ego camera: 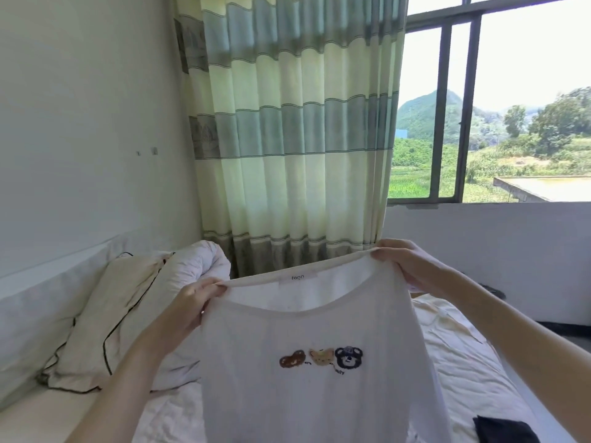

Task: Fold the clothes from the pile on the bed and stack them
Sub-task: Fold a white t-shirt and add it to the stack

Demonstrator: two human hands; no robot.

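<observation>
Left hand (192, 302) and right hand (406, 262), fingers curled, pinching shoulders of one white T-shirt (307, 378). Held up over bed (463, 362). Three bear faces (321, 358) on chest; one pillow (105, 321); one dark garment (503, 430).

A striped green curtain (294, 129) half covers a bright window (499, 107) between white walls (80, 107), seemingly daylit.

White T-shirt (319, 394) held up unfolded, front toward camera, hanging over the bed, neckline stretched wide at top. Three small bear-face motifs across chest: brown, tan, dark blue. Dark garment (505, 430) lies near right on bed.
</observation>
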